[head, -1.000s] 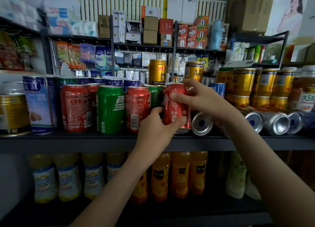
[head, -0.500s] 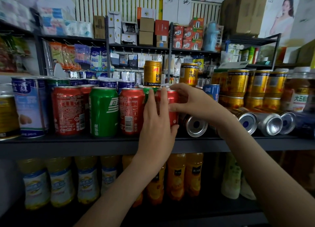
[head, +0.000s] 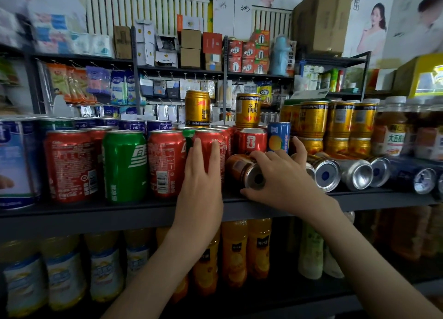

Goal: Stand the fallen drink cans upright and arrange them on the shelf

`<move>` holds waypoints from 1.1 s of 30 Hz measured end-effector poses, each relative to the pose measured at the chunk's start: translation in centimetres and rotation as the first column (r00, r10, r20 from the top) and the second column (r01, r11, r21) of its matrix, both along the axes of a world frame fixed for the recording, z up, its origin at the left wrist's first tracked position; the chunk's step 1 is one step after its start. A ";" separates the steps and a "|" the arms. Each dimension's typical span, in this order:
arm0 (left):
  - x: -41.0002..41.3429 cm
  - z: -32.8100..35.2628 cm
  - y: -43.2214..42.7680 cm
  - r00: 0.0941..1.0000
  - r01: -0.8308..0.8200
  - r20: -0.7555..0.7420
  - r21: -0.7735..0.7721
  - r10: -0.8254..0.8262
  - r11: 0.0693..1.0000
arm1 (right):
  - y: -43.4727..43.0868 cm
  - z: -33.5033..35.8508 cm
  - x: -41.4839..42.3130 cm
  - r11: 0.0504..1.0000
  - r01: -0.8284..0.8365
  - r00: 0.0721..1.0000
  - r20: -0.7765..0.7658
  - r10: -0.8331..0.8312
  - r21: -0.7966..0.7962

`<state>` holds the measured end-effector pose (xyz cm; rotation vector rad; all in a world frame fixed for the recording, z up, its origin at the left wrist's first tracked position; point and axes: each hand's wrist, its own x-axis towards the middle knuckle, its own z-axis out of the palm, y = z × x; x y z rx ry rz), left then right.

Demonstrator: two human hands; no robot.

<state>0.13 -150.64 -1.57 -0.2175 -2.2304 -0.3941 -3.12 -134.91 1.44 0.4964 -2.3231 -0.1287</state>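
Progress looks partial: upright red and green aluminium cans [head: 124, 165] line the dark metal shelf [head: 119, 211] at 9 o'clock, the left hand [head: 201, 189] pressing one with straight fingers. At centre the right hand [head: 285, 175] grips a fallen copper-coloured can [head: 239, 169]; more toppled cans [head: 354, 172] wait at 3 o'clock.

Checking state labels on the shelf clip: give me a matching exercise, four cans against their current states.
Things:
1. green can
2. copper can
3. gold can
4. third front red can

States:
A. lying on its side, right hand curled over it
B. upright in the front row, untouched
C. upright, straight fingers of the left hand against it
D. upright, rising above the rows behind

Pairs: 1-B; 2-A; 3-D; 4-C
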 end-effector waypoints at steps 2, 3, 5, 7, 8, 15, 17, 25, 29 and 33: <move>0.1 -0.3 0.1 1.000 -0.023 -0.019 0.000 0.023 1.000 | 0.0 -0.5 -0.4 0.998 -0.027 0.997 -0.070 0.024 -0.050; 0.2 -0.4 0.1 0.998 -0.031 -0.056 0.012 0.032 0.999 | -0.1 -0.7 -0.6 0.996 -0.038 0.994 -0.109 0.029 -0.085; 0.6 -0.7 0.3 0.988 0.019 -0.154 0.079 -0.007 0.997 | -0.2 -1.1 -0.8 0.986 -0.066 0.986 -0.158 0.042 -0.150; 1.0 -0.3 0.4 0.989 0.145 -0.064 0.215 -0.134 0.966 | -0.2 -1.2 -0.6 0.970 -0.094 0.983 -0.175 0.054 -0.226; 1.1 -0.1 0.5 0.974 0.198 0.040 0.323 -0.223 0.925 | -0.1 -1.1 -0.4 0.957 -0.102 0.984 -0.168 0.057 -0.272; -0.2 2.2 3.1 0.594 0.150 0.132 0.951 -0.794 0.270 | 0.5 -1.2 0.4 0.811 -0.247 0.965 -0.211 0.157 -0.530; -1.2 2.9 3.6 0.580 0.090 0.079 0.983 -0.811 0.160 | 0.7 -1.5 0.7 0.811 -0.291 0.951 -0.244 0.189 -0.508; -2.7 2.6 4.4 0.724 0.189 0.073 0.936 -0.686 0.298 | 1.9 -1.4 1.0 0.837 -0.326 0.942 -0.075 0.328 -0.439; -2.1 2.1 4.5 0.846 0.295 0.093 0.738 -0.525 0.607 | 2.7 -1.0 0.8 0.859 -0.327 0.933 0.012 0.361 -0.394; -1.6 1.6 4.7 0.909 0.266 0.113 0.582 -0.400 0.769 | 3.4 -0.9 0.3 0.888 -0.314 0.939 0.030 0.343 -0.337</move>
